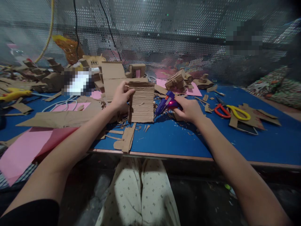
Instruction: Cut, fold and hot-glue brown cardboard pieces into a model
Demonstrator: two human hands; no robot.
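My left hand grips the upper left edge of an upright corrugated cardboard piece that stands on the blue table. My right hand is closed round a purple glue gun with a red light glowing on it. The gun's nozzle points left and down at the lower right edge of the cardboard piece. Cardboard scraps and strips lie in front of the piece near the table's edge.
Red and yellow scissors rest on cardboard offcuts at the right. Pink paper and a long cardboard sheet lie at the left. Small cardboard models stand at the back before a perforated metal screen. A yellow tool is far left.
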